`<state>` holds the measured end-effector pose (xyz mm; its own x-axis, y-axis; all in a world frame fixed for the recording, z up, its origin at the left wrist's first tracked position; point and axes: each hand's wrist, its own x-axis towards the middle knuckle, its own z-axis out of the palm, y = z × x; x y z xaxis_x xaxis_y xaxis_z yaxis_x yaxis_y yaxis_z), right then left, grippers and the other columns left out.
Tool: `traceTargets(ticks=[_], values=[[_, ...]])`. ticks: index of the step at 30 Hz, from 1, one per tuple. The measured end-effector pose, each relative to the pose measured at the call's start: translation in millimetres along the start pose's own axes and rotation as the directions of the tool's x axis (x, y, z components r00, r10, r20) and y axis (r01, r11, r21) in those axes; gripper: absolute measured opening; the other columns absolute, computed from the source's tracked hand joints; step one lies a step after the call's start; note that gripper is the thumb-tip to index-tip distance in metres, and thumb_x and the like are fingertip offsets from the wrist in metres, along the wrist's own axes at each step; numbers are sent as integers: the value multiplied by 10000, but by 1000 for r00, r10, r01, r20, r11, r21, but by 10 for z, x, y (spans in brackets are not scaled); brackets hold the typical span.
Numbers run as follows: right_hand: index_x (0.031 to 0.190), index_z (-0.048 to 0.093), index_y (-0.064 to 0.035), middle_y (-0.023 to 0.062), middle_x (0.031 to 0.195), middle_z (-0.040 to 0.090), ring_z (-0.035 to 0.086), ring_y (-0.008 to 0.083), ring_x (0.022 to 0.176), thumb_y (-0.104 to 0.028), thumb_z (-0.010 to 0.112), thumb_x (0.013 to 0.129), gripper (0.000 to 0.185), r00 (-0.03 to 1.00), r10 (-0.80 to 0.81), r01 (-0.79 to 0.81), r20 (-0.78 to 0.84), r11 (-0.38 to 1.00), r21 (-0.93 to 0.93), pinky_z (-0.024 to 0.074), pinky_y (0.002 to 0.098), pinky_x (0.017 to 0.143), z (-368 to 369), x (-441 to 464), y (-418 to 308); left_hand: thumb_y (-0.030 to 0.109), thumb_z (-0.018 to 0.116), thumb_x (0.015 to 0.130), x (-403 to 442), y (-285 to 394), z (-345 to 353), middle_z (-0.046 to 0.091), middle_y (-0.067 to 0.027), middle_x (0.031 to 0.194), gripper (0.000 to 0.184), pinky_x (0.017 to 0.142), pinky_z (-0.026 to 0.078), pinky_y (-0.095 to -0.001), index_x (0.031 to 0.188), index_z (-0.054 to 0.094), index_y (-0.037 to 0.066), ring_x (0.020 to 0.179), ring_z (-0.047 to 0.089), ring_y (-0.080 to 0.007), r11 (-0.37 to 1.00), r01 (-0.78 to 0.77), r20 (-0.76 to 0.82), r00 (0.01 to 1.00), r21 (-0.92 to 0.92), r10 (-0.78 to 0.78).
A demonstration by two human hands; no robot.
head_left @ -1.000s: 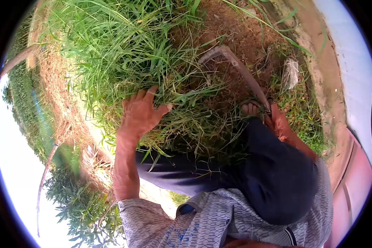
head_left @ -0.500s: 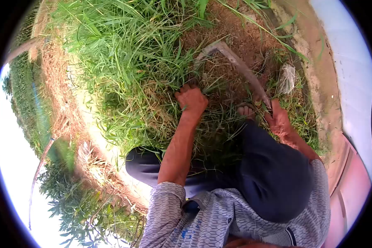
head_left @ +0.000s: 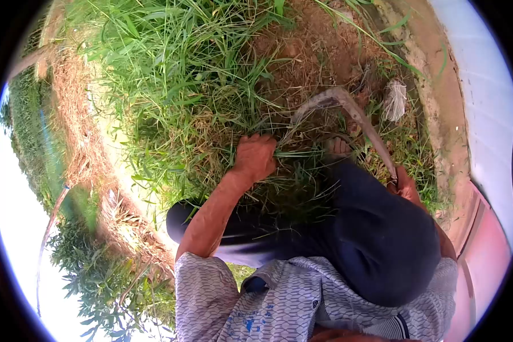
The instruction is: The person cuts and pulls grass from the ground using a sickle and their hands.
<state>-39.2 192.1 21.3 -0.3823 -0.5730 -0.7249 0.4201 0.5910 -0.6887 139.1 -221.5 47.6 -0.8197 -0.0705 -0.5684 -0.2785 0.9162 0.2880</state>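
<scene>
My left hand (head_left: 256, 158) is closed round a bunch of grass low in the green grass (head_left: 176, 74); blades stick out on its right side. My right hand (head_left: 405, 186), partly behind my knee, grips the lower end of a sickle (head_left: 363, 121). The sickle's curved blade bends over to the left, and its tip lies among grass stems a little up and right of my left hand. Loose cut grass (head_left: 290, 191) lies between my hands, over and beside my dark trousers.
My foot (head_left: 339, 147) is close to the sickle blade. Bare reddish soil (head_left: 319, 51) lies above it. A pale crumpled piece (head_left: 395, 100) rests near the earthen edge at right, beside a white wall (head_left: 484, 85). Dry straw (head_left: 77, 125) and bushes are at left.
My left hand went from spread on the grass to closed in it, moving right, then slightly down and left. The sickle and my right hand have moved down and to the right.
</scene>
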Motion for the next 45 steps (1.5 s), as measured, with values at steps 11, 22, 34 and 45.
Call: traceTargets(ticks=[11,22,34,45], values=[[955,404,-84,17,569,422,426,125,456,-80,509,939,106,983,-173,105,-54,785,-610,301,308,408,273,-3,-190,104,649,593,-244,-168,36,552,-80,765,207,705,419,-409,786,575,81,774,572,-275,987,-159,-75,984,34,161],[1049,445,-61,56,710,536,518,135,598,-128,549,921,178,995,-20,-40,-95,810,-585,404,286,503,545,-40,-421,66,581,571,-456,-315,-37,506,-79,696,163,613,386,-403,718,521,103,686,550,-279,946,-324,-155,934,13,322],[927,450,-73,38,669,479,465,165,597,-120,577,840,160,974,-20,-111,-226,828,-549,399,317,556,650,-488,-392,189,629,665,-1885,-1388,-672,447,-74,529,188,517,379,-378,590,477,108,482,444,-235,982,5,-105,994,187,15],[862,440,-81,4,634,423,414,117,489,-66,547,796,127,882,34,-138,-471,972,-189,364,284,438,355,-304,-1039,148,608,820,-2400,-2728,1126,646,-231,833,204,757,493,-450,966,619,7,764,620,-399,787,612,-45,791,80,-610]])
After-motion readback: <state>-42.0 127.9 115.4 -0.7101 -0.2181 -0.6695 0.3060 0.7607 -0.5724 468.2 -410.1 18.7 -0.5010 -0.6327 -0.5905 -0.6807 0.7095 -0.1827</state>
